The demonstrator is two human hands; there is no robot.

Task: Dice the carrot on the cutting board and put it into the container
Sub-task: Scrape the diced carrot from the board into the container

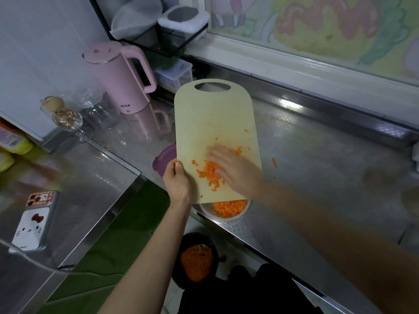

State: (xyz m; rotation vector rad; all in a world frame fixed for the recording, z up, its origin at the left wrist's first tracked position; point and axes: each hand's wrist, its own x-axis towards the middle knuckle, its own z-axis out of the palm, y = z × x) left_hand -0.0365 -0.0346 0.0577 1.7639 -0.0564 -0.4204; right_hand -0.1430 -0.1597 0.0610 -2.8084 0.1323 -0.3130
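Note:
My left hand (177,181) grips the left edge of the pale cutting board (208,123), thumb on top, with the board's near end over a clear container (240,215). Diced carrot (209,174) lies on the lower part of the board. My right hand (233,169), motion-blurred, lies flat on the carrot pieces with its fingers straight. The container under the board's near edge holds diced carrot (229,208). A purple lid (164,158) peeks out from behind the board's left side.
A carrot sliver (275,162) lies on the steel counter right of the board. A pink kettle (122,75) and glass jars (95,107) stand at the back left. A phone (34,220) rests on the left counter. On the floor below stands a black bin (197,260) with carrot scraps.

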